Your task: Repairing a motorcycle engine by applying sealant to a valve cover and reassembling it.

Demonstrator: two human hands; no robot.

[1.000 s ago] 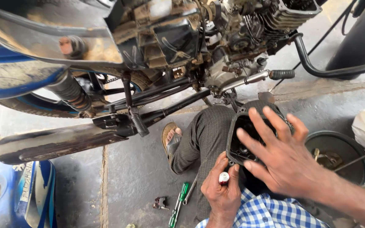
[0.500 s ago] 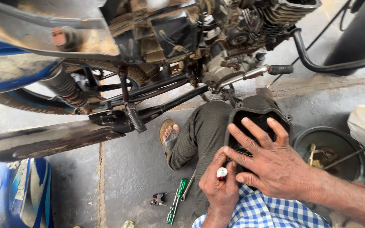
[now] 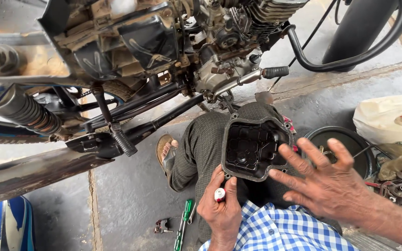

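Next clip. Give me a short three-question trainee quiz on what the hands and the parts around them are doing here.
1. True or false: the right hand is clenched in a fist.
2. What does the left hand hold?
A. a small tube
B. a hammer
C. a rag
3. What lies on the floor left of the left hand?

Key:
1. False; its fingers are spread beside the black engine cover.
2. A.
3. A green-handled screwdriver.

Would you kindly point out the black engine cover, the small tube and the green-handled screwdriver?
black engine cover (image 3: 252, 146): head view, on its ribbed inner face.
small tube (image 3: 219, 194): head view, on its white body, gripped in the left hand (image 3: 220, 214).
green-handled screwdriver (image 3: 183, 223): head view, on the handle, lying on the floor.
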